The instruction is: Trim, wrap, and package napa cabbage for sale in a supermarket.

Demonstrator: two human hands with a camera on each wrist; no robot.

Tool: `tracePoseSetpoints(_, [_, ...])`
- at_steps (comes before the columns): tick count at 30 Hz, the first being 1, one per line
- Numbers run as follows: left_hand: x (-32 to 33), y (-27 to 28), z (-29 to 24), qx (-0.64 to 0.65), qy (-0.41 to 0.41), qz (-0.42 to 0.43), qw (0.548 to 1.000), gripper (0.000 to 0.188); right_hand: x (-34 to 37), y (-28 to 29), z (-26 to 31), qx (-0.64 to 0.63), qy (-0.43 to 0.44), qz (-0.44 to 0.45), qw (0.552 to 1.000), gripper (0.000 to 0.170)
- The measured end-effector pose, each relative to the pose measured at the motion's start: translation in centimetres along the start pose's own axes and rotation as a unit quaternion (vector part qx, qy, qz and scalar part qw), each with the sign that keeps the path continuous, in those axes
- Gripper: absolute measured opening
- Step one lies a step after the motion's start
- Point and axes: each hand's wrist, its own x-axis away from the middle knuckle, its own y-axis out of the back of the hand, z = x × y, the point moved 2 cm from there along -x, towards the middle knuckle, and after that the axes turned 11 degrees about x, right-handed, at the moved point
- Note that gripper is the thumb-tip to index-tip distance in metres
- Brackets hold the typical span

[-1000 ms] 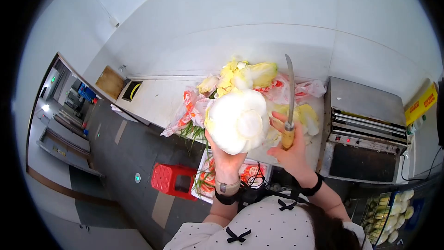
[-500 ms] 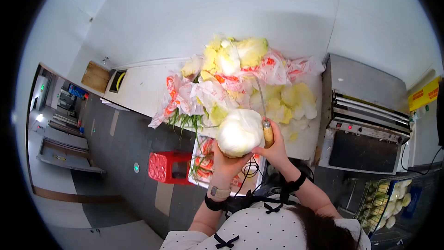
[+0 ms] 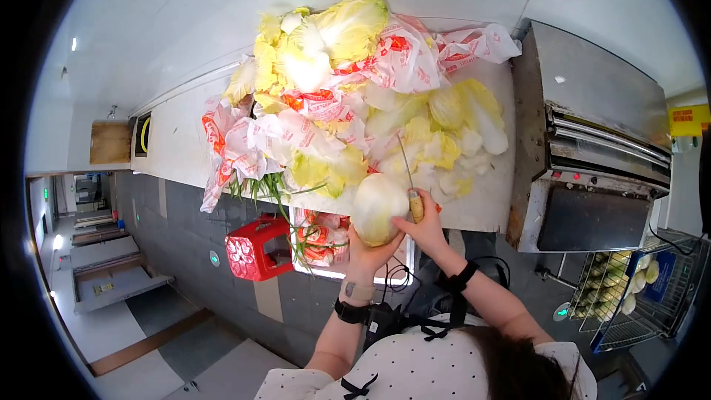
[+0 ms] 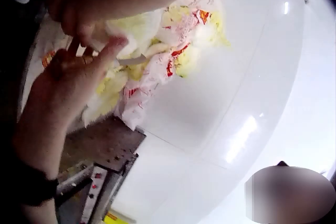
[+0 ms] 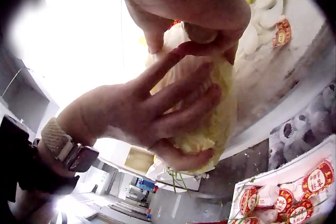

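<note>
A pale napa cabbage (image 3: pixel 379 209) is held above the counter's front edge. The left hand (image 3: pixel 368 255) cradles it from below and the left; in the right wrist view the fingers of the left hand (image 5: pixel 157 111) spread along its yellowish side. The right hand (image 3: pixel 426 226) grips the wooden handle (image 3: pixel 417 207) of a knife, its thumb against the cabbage. The thin knife blade (image 3: pixel 405 161) points away from the body, beside the cabbage. In the left wrist view the right hand (image 4: pixel 63 85) is near the blade (image 4: pixel 132 60).
Loose leaves (image 3: pixel 474 107), printed plastic bags (image 3: pixel 404 52) and green stalks (image 3: pixel 259 185) lie on the counter (image 3: pixel 181 148). A metal appliance (image 3: pixel 600 141) stands at right, a wire cart (image 3: pixel 629 296) below it. A red stool (image 3: pixel 252 252) and a white box (image 3: pixel 404 274) are below the counter.
The cabbage has come down and nearer the body, turned so its round cut base no longer faces the camera. The right hand, with the knife, has moved in against it. The view has tilted downward.
</note>
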Motion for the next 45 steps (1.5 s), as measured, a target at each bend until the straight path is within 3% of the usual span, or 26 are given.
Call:
tracePoseSetpoints(3, [1.5, -1.5, 0.8, 0.07, 0.04, 0.0, 0.997, 0.067, -1.0, -0.6, 0.9, 0.05, -0.037, -0.025, 0.998, 0.066])
tracePoseSetpoints(6, [5.6, -2.3, 0.8, -0.114, 0.074, -0.009, 0.991, 0.06, -1.2, -1.1, 1.6, 0.143, -0.034, -0.03, 0.989, 0.061])
tracePoseSetpoints(7, [7.1, -3.2, 0.5, -0.164, 0.131, 0.005, 0.978, 0.068, -1.1, -1.4, 1.7, 0.16, -0.026, -0.026, 0.986, 0.059])
tracePoseSetpoints(9, [10.4, -4.7, -1.5, -0.36, 0.013, -0.027, 0.933, 0.072, -1.2, -2.0, 1.5, 0.166, -0.01, -0.024, 0.986, 0.052])
tracePoseSetpoints(10, [10.2, -5.1, -2.4, -0.459, -0.107, 0.019, 0.882, 0.075, -1.2, -2.1, 1.6, 0.151, -0.011, -0.02, 0.988, 0.051])
tracePoseSetpoints(11, [10.2, -5.4, -3.3, -0.551, -0.233, 0.035, 0.801, 0.08, -1.2, -2.1, 1.9, 0.137, -0.012, -0.015, 0.99, 0.049])
tracePoseSetpoints(12, [8.9, -5.7, -3.7, -0.666, -0.373, 0.018, 0.645, 0.083, -1.1, -2.2, 2.0, 0.123, -0.013, -0.009, 0.992, 0.048])
tracePoseSetpoints(13, [7.1, -6.4, -3.3, -0.746, -0.49, 0.0, 0.451, 0.086, -1.0, -2.4, 1.8, 0.106, 0.001, -0.015, 0.994, 0.046])
tracePoseSetpoints(14, [5.6, -6.9, -2.7, -0.785, -0.576, -0.016, 0.229, 0.089, -0.9, -2.4, 1.5, 0.089, 0.015, -0.023, 0.996, 0.045])
tracePoseSetpoints(18, [0.8, -6.6, -2.4, -0.801, -0.523, -0.026, 0.29, 0.102, -1.1, -1.2, -0.3, 0.074, 0.063, -0.035, 0.995, 0.042])
tracePoseSetpoints(21, [0.6, -6.3, -2.5, -0.802, -0.507, -0.035, 0.313, 0.102, -0.9, 1.8, 1.1, 0.189, 0.065, 0.018, 0.98, 0.043])
tracePoseSetpoints(24, [0.7, -6.0, -3.7, -0.816, -0.492, 0.009, 0.303, 0.102, -0.7, 3.5, 2.1, 0.25, 0.082, 0.087, 0.961, 0.043])
tracePoseSetpoints(25, [0.8, -6.1, -3.7, -0.823, -0.485, 0.025, 0.296, 0.102, -0.6, 3.9, 2.3, 0.32, 0.106, 0.103, 0.936, 0.044])
tracePoseSetpoints(28, [0.7, -6.7, -3.6, -0.84, -0.459, 0.05, 0.285, 0.102, 0.0, 4.2, 2.3, 0.348, 0.083, 0.062, 0.932, 0.039])
tracePoseSetpoints(31, [0.8, -7.3, -3.6, -0.853, -0.441, 0.052, 0.274, 0.103, -0.1, 3.8, 0.8, 0.384, 0.146, 0.05, 0.911, 0.03])
tracePoseSetpoints(37, [0.6, -7.2, -3.7, -0.857, -0.435, 0.047, 0.271, 0.103, -0.6, 2.8, 0.8, 0.423, 0.174, 0.015, 0.889, 0.026])
tracePoseSetpoints(45, [0.4, -7.2, -3.8, -0.857, -0.437, 0.048, 0.268, 0.102, -0.8, 2.1, 1.7, 0.459, 0.119, 0.042, 0.88, 0.024])
